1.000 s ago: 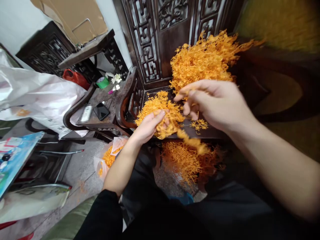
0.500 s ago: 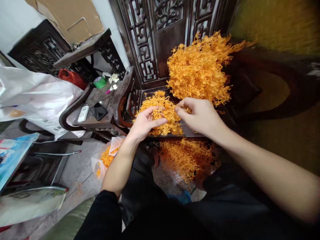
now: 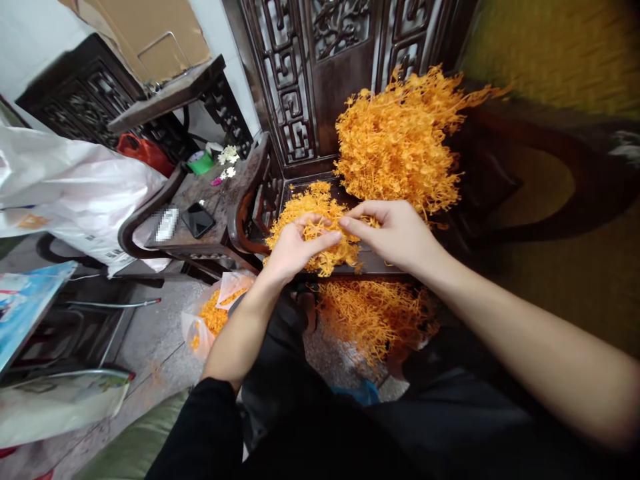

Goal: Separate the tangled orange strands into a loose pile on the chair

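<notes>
Judging by the piles, sorting looks partway: a tall heap [image 3: 400,143] of orange strands waits behind, and more [image 3: 373,320] lie on the floor. Both hands, left hand [image 3: 293,248] and right hand [image 3: 397,233], pinch strands of the small clump [image 3: 313,203] on the dark chair seat [image 3: 375,263]. Its tangled strands show no single long axis.

Both hands' fingers [image 3: 330,238] seemingly pinching orange strands [image 3: 320,223].

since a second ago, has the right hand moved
Yes. The right hand has come down from in front of the big orange pile to the small pile, meeting the left hand.
</notes>
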The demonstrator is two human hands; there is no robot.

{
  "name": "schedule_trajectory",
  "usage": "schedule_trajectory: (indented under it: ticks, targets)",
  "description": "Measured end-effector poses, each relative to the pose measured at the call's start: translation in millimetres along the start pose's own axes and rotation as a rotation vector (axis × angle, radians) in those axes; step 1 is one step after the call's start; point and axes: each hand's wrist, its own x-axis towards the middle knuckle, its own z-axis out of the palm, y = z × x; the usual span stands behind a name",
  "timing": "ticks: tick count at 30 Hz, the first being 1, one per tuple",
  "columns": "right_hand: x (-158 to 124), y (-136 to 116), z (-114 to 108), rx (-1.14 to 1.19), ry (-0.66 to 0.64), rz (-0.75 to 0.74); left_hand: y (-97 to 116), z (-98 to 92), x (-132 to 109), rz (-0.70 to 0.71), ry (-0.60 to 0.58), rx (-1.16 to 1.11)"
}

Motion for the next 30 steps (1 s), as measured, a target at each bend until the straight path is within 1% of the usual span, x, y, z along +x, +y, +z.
schedule_trajectory:
  ticks: [2, 4, 7, 10, 13, 15, 17, 20, 23, 25, 26, 27, 29, 30]
  targets:
    - [2.2, 2.6, 0.8, 0.009, -0.014, -0.011, 1.8, 0.8, -1.1, -0.060, -0.076, -0.011]
    - [4.3, 6.4, 0.5, 0.003, 0.005, -0.026, 4.8, 0.1, -1.9, -0.088, -0.117, -0.030]
    - [4.3, 8.1, -1.1, -0.048, 0.055, -0.029, 9.9, -1.4, -2.5, -0.100, -0.134, -0.065]
    - [-1.1, 1.4, -1.3, -0.111, 0.095, -0.013, 11.9, -1.3, -2.2, -0.105, -0.103, -0.132]
    - [-7.1, -5.5, 1.6, -0.174, 0.042, -0.020, 9.3, 1.1, -1.6, -0.103, -0.062, -0.194]
    - [-8.7, -6.0, 4.1, -0.212, 0.003, -0.056, 7.1, 3.7, -1.8, -0.115, -0.058, -0.225]
    - [-8.5, -4.3, 5.4, -0.227, -0.016, -0.136, 6.3, 6.2, -2.7, -0.118, -0.076, -0.248]
    - [-7.6, -2.6, 5.3, -0.250, -0.053, -0.253, 9.4, 8.4, -4.6, -0.120, -0.133, -0.262]
    - [-6.2, -3.4, 2.5, -0.297, -0.095, -0.266, 15.2, 6.7, -5.0, -0.206, -0.166, -0.235]
    - [-2.9, -2.2, -4.3, -0.303, -0.095, -0.247, 18.4, 1.9, -3.4, -0.273, -0.157, -0.216]
    - [-0.2, -0.3, -10.2, -0.295, -0.039, -0.223, 19.5, -1.8, -2.1, -0.299, -0.149, -0.218]
    - [3.0, 2.4, -17.8, -0.288, 0.064, -0.179, 20.4, -6.4, -0.5, -0.314, -0.134, -0.233]
    - [9.7, 8.9, -35.5, -0.248, 0.320, -0.049, 21.5, -16.8, 2.7, -0.314, -0.069, -0.307]
    - [12.2, 11.7, -43.7, -0.217, 0.407, 0.023, 22.0, -21.5, 4.1, -0.305, -0.029, -0.355]
